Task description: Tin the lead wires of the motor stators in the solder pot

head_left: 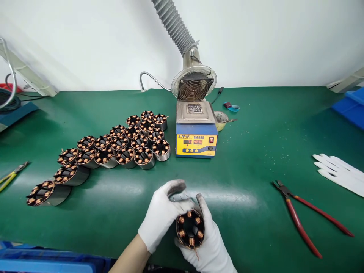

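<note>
Both my hands wear white gloves with dirty fingertips and meet near the front edge of the green table. My right hand (212, 246) cups a round metal stator (190, 228) with copper windings, its open face turned up toward me. My left hand (162, 216) reaches over the stator's top edge, its thumb and fingers pinching at thin wire leads there. Several similar stators (125, 144) lie in rows on the table, up and to the left of my hands.
A yellow and blue solder pot (196, 138) stands mid-table under a fume fan and grey hose (193, 85). Red-handled pliers (301, 218) lie at right, spare white gloves (339, 172) beyond them. Yellow-handled cutters (11, 174) lie far left. Blue bins (45, 259) sit at the front left.
</note>
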A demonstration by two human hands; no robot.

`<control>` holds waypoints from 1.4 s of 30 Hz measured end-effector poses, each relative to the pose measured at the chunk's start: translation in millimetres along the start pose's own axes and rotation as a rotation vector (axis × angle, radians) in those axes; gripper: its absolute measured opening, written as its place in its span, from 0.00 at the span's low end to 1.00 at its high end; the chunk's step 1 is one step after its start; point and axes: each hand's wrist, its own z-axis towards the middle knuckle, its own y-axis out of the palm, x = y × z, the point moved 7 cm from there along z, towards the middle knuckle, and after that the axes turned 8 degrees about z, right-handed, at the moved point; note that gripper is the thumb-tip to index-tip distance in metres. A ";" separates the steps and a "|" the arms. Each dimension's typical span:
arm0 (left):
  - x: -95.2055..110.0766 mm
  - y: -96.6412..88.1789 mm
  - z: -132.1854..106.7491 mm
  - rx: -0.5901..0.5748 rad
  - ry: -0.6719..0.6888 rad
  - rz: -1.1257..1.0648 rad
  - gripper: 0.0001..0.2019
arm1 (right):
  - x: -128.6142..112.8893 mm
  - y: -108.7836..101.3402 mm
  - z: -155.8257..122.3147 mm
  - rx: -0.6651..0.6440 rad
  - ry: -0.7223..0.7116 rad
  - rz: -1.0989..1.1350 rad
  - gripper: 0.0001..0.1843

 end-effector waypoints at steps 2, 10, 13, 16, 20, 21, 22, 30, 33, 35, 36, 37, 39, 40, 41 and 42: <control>0.1 9.4 0.6 -0.122 -0.008 0.029 0.21 | 0.2 -0.9 0.0 0.019 -0.007 -0.005 0.50; -13.1 10.0 2.3 -0.059 -0.039 -0.318 0.15 | -4.9 -3.7 0.6 0.052 -0.061 -0.036 0.46; -13.6 -15.2 1.8 0.046 0.096 -0.510 0.16 | -11.9 -6.4 0.3 0.058 -0.154 -0.099 0.42; -18.4 -17.0 0.6 -0.147 0.075 -0.327 0.19 | -14.7 -7.2 0.1 0.051 -0.205 -0.112 0.38; -21.6 -3.8 2.7 -0.306 0.022 0.022 0.14 | -15.5 -6.5 3.0 0.003 -0.200 -0.075 0.36; -19.3 -1.5 4.7 -0.301 0.036 0.038 0.12 | -16.4 -6.7 3.6 -0.007 -0.202 -0.069 0.35; -17.3 0.0 6.7 -0.290 0.046 0.043 0.11 | -16.9 -6.7 3.8 -0.019 -0.201 -0.061 0.35; -19.4 -19.2 4.0 -0.205 0.092 0.003 0.13 | -0.7 -7.5 -0.4 -0.026 0.002 -0.030 0.46; -22.3 -3.4 0.3 -0.364 0.022 -0.055 0.11 | -4.7 -6.6 3.2 -0.062 0.006 0.027 0.41; -23.9 2.5 1.9 -0.338 -0.022 -0.134 0.11 | -8.7 -6.8 6.1 -0.070 0.006 0.062 0.39; -25.1 3.6 3.1 -0.297 -0.040 -0.171 0.11 | -9.9 -6.6 6.9 -0.073 0.014 0.071 0.40; -26.0 4.5 3.8 -0.257 -0.051 -0.200 0.11 | -10.3 -6.2 7.3 -0.076 0.028 0.075 0.42; -25.9 7.3 3.3 -0.219 -0.055 -0.225 0.12 | -9.4 -5.2 6.6 -0.076 0.063 0.075 0.47; -25.0 8.4 2.4 -0.205 -0.055 -0.226 0.11 | -8.5 -4.5 5.8 -0.078 0.081 0.076 0.50; -23.7 8.7 1.6 -0.188 -0.057 -0.220 0.11 | -7.7 -4.2 5.0 -0.075 0.092 0.078 0.51; -21.9 8.7 0.8 -0.170 -0.059 -0.210 0.10 | -7.2 -4.1 4.3 -0.070 0.097 0.076 0.52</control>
